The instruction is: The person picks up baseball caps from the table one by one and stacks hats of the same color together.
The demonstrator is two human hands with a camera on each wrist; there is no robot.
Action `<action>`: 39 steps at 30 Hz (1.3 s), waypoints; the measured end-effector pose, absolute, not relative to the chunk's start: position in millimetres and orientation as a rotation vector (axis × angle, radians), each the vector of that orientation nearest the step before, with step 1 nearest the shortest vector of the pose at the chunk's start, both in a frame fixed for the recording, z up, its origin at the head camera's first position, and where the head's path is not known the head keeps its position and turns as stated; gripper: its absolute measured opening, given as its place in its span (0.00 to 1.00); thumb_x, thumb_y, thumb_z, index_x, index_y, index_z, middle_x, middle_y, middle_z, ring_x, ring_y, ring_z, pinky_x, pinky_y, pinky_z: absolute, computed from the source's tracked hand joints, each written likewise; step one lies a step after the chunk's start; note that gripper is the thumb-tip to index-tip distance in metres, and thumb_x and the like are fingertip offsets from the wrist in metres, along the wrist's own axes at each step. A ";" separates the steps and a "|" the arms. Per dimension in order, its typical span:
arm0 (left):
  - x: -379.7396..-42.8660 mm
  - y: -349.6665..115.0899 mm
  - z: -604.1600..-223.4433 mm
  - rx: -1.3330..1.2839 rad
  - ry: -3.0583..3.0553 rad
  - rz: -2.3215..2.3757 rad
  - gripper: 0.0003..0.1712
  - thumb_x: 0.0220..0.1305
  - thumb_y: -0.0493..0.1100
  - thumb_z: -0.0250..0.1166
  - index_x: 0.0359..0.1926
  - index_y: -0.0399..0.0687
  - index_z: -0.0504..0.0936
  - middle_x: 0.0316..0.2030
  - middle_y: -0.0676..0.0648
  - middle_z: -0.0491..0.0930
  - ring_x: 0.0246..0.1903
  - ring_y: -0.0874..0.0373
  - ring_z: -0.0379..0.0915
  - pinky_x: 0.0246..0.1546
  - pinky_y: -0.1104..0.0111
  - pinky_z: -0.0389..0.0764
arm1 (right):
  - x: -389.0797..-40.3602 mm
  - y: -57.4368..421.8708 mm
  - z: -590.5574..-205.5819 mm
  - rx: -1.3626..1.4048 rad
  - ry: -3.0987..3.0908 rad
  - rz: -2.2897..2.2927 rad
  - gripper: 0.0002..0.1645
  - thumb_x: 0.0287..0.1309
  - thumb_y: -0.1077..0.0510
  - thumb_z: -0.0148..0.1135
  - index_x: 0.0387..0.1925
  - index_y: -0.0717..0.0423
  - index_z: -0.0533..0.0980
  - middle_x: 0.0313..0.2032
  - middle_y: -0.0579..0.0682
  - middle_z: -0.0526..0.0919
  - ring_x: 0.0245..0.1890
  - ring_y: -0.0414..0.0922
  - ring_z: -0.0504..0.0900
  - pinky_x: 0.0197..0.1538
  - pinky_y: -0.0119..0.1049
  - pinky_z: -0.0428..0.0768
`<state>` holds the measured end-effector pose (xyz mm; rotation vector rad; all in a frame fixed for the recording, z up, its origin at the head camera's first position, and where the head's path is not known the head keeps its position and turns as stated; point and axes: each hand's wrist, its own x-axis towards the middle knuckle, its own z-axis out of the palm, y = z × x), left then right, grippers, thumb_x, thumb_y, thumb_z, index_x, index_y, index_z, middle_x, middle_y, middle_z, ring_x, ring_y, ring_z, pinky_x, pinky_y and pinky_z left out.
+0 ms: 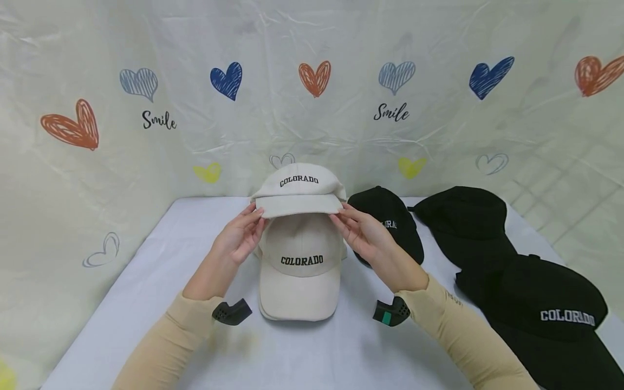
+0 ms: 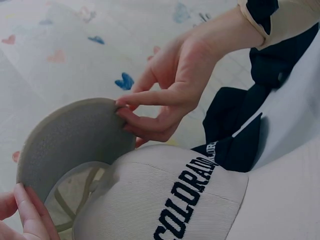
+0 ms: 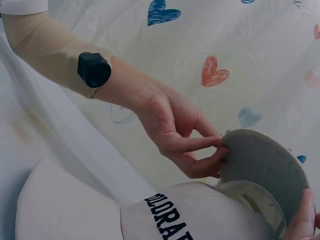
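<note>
A cream baseball cap (image 1: 299, 206) lettered COLORADO is held up by its brim at both corners. My left hand (image 1: 239, 234) pinches the left corner between thumb and fingers, and my right hand (image 1: 366, 233) pinches the right corner the same way. Just below it, a second cream COLORADO cap (image 1: 299, 298) rests on the table with its brim toward me. The raised cap overlaps the top of the lower cap's crown in the head view. From the left wrist, the grey-looking underside of the raised brim (image 2: 75, 132) shows, tilted up.
On the right lie three black caps: a small-looking one (image 1: 377, 203) beside my right hand, another (image 1: 465, 216) behind, and a COLORADO one (image 1: 546, 292) near the right edge. A white cloth covers the table (image 1: 302, 357). Behind hangs a sheet (image 1: 273, 124) printed with hearts.
</note>
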<state>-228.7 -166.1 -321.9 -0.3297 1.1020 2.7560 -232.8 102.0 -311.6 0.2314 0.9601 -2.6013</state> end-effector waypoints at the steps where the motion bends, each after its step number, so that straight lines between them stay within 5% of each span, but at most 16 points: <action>1: -228.2 -166.1 -322.0 -0.338 1.100 2.755 0.13 0.75 0.29 0.55 0.53 0.49 0.70 0.38 0.48 0.77 0.32 0.61 0.79 0.35 0.80 0.81 | -232.4 102.5 -311.8 0.236 0.952 -2.601 0.35 0.77 0.68 0.45 0.80 0.54 0.53 0.62 0.55 0.68 0.45 0.44 0.84 0.56 0.30 0.79; 9: -223.7 -165.1 -327.1 -0.322 1.228 2.702 0.15 0.77 0.31 0.54 0.58 0.51 0.69 0.40 0.50 0.77 0.34 0.63 0.78 0.39 0.82 0.79 | -227.2 106.3 -316.9 0.239 0.950 -2.583 0.36 0.77 0.68 0.45 0.80 0.53 0.52 0.67 0.55 0.65 0.51 0.44 0.81 0.58 0.30 0.78; 18: -217.9 -167.6 -338.0 -0.207 1.385 2.616 0.32 0.78 0.31 0.52 0.77 0.48 0.55 0.49 0.50 0.74 0.37 0.66 0.77 0.39 0.82 0.79 | -220.0 115.6 -331.0 0.171 0.975 -2.534 0.38 0.76 0.71 0.43 0.81 0.53 0.49 0.67 0.55 0.63 0.46 0.44 0.85 0.58 0.31 0.78; 39: -208.4 -175.8 -351.6 -0.067 1.523 2.511 0.37 0.76 0.30 0.55 0.78 0.47 0.50 0.43 0.50 0.74 0.34 0.66 0.78 0.39 0.79 0.80 | -214.5 120.3 -345.4 -0.027 1.394 -2.390 0.38 0.76 0.71 0.45 0.80 0.59 0.47 0.61 0.57 0.67 0.46 0.40 0.84 0.58 0.32 0.78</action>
